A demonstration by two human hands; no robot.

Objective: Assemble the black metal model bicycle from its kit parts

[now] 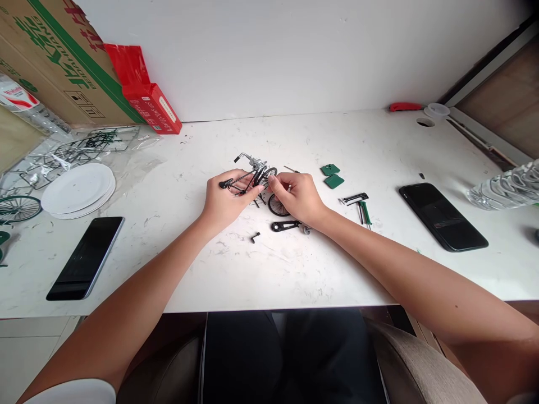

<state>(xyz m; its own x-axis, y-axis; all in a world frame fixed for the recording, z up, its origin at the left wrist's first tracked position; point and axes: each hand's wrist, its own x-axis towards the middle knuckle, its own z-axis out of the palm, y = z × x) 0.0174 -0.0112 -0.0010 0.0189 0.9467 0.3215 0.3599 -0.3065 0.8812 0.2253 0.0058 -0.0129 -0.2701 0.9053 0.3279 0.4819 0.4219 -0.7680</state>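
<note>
A small model bicycle (256, 176), with black frame, saddle and silver handlebar, is held up over the middle of the white table. Around its saddle end, my left hand (225, 193) is closed, thumb laid along the frame. My right hand (297, 193) pinches the bicycle near its spoked wheel with thumb and forefinger; the exact grip point is partly hidden. Under the right hand lies a loose black wheel (278, 206). Just below are a black chain-guard-like part (285, 225) and a tiny black L-shaped piece (255, 238).
Green flat pieces (334, 180) and small black and green parts (356, 198) lie right of my hands. Phones rest at left (86, 258) and right (443, 217). White discs (80, 191), part frames (101, 143), a red package (154, 106) and a bottle (505, 188) stand around.
</note>
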